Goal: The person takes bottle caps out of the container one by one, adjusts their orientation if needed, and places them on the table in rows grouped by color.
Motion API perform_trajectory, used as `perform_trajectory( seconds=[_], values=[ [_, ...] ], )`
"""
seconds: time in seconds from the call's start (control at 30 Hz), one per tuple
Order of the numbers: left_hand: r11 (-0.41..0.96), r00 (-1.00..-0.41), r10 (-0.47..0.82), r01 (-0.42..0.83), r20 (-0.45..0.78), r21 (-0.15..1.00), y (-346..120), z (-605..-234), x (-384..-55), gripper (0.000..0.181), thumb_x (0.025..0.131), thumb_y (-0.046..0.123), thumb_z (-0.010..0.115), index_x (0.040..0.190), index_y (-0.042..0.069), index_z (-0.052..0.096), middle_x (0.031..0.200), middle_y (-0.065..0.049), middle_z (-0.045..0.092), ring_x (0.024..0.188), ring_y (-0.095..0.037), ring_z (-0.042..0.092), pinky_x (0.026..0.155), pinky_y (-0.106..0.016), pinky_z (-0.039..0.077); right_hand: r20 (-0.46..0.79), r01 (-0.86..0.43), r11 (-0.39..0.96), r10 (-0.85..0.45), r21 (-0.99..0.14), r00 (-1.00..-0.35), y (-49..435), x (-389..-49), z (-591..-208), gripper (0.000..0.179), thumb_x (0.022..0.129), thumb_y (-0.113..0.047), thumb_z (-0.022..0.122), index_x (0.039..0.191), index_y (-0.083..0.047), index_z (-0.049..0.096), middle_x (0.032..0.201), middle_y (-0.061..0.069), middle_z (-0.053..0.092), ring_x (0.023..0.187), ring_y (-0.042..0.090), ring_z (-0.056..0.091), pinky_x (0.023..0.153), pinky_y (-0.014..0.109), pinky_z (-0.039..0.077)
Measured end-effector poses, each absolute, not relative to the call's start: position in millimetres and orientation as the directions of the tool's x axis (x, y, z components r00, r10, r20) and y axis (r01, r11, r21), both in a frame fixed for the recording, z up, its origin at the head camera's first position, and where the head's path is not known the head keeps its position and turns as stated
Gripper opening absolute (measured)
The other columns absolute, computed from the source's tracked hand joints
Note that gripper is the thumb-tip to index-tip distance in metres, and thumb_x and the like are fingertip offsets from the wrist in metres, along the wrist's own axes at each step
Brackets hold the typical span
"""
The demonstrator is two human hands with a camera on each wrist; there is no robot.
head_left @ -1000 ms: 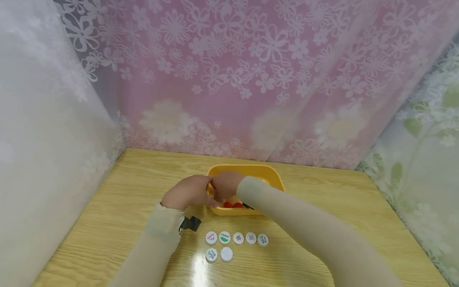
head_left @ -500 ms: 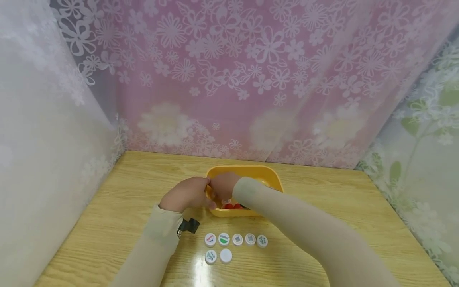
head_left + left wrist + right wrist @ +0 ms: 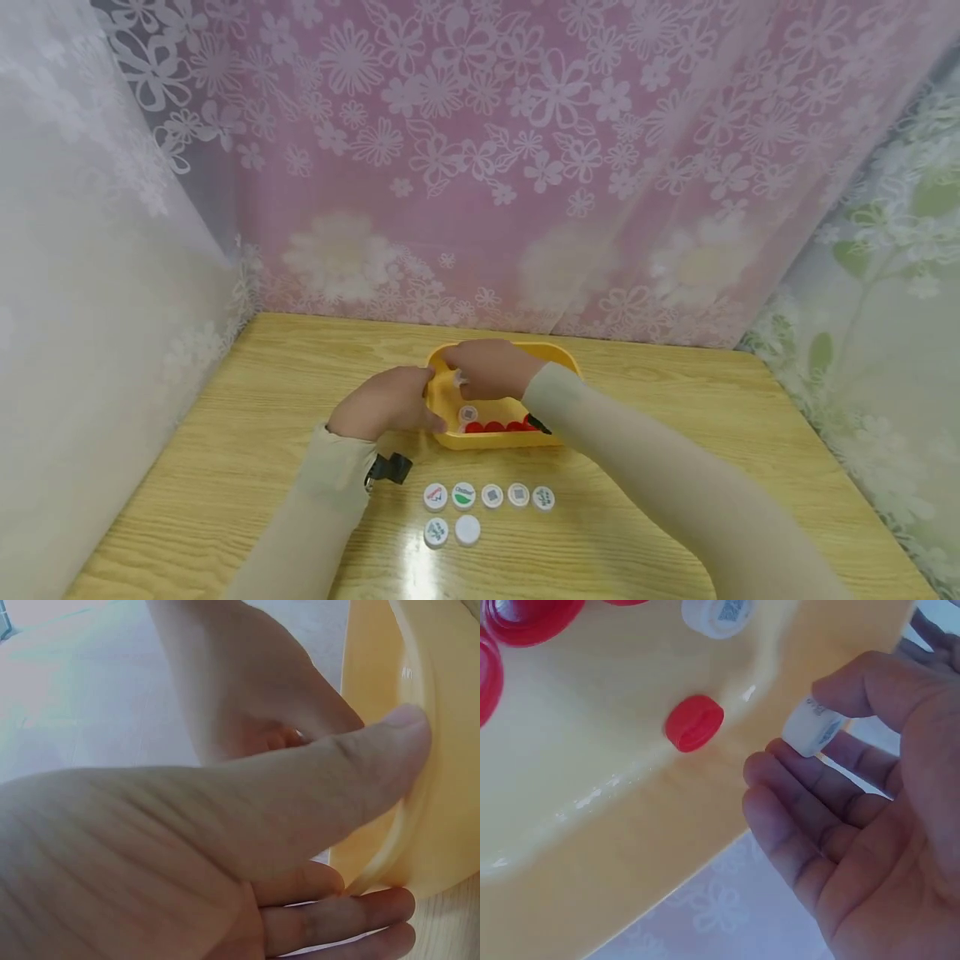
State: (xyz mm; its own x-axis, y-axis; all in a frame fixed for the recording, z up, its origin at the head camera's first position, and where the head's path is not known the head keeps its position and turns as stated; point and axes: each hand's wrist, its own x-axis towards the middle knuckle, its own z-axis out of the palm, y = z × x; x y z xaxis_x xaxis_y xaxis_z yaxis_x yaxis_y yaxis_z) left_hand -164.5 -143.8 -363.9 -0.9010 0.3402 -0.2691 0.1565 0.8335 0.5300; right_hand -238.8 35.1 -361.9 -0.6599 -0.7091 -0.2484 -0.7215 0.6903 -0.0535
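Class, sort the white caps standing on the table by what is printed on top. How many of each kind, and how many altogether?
Cap with a red logo: 1
Cap with a green leaf shape: 1
Caps with a grey square: 2
Caps with greenish marks: 2
Plain cap: 1
Total: 7

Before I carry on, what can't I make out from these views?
- Head view: the right part of the inside of the tub, covered by the right sleeve.
- Right wrist view: the rest of one red cap, cut off by the left edge.
- Right wrist view: the print on the white cap in the right hand, too small and blurred.
- Left wrist view: most of the tub's inside, blocked by both hands.
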Motion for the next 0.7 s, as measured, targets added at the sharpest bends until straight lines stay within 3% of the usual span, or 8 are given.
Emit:
perform_trajectory(
  seconds=[0.1,0.2,0.33,0.5,0.7],
  values=[
    [0.843,-0.902,0.325,0.139,-0.284,0.52,-143,-364,-164,0.08,0.086,0.034,0.086,0.15,0.003,0.051,0.143,-0.012,0.06,0.124,-0.029,0.06,0.108,-0.05,0.047,-0.19,-0.72,0.692,-0.715,-0.055,-0.673,48,-233,-358,0.023,0.095,-0.023,0.075,0.114,-0.016,0.066,0.102,-0.003,0.069,0.085,0.014,0.061,0.082,0.029,0.056],
    [0.851,-0.904,0.313,0.13,-0.292,0.509,-142,-364,-164,0.089,0.086,0.035,0.086,0.156,0.002,0.043,0.152,-0.014,0.053,0.136,-0.033,0.053,0.114,-0.052,0.042,-0.106,-0.707,0.7,-0.714,-0.099,-0.692,63,-225,-352,0.026,0.097,-0.025,0.072,0.118,-0.014,0.063,0.103,-0.003,0.069,0.08,0.013,0.06,0.075,0.027,0.055],
    [0.855,-0.907,0.3,0.119,-0.295,0.505,-141,-365,-165,0.087,0.085,0.034,0.087,0.154,0.002,0.046,0.15,-0.014,0.055,0.133,-0.033,0.055,0.114,-0.052,0.043,0.045,-0.688,0.706,-0.692,-0.168,-0.72,83,-209,-341,0.034,0.099,-0.026,0.068,0.128,-0.013,0.058,0.106,-0.002,0.07,0.078,0.012,0.061,0.07,0.027,0.055],
    [0.858,-0.91,0.298,0.123,-0.289,0.498,-141,-365,-166,0.08,0.084,0.034,0.088,0.149,0.003,0.052,0.143,-0.013,0.061,0.123,-0.03,0.06,0.111,-0.052,0.045,0.233,-0.685,0.69,-0.644,-0.236,-0.729,101,-184,-330,0.024,0.096,-0.023,0.072,0.115,-0.017,0.06,0.1,-0.007,0.065,0.086,0.012,0.061,0.078,0.03,0.057],
    [0.859,-0.912,0.281,0.1,-0.299,0.502,-139,-366,-166,0.088,0.084,0.035,0.087,0.155,0.003,0.045,0.148,-0.013,0.057,0.13,-0.031,0.057,0.114,-0.053,0.043,0.352,-0.69,0.657,-0.596,-0.304,-0.722,114,-149,-329,0.021,0.093,-0.025,0.077,0.107,-0.019,0.063,0.096,-0.011,0.063,0.086,0.006,0.058,0.077,0.029,0.056]
  ],
)
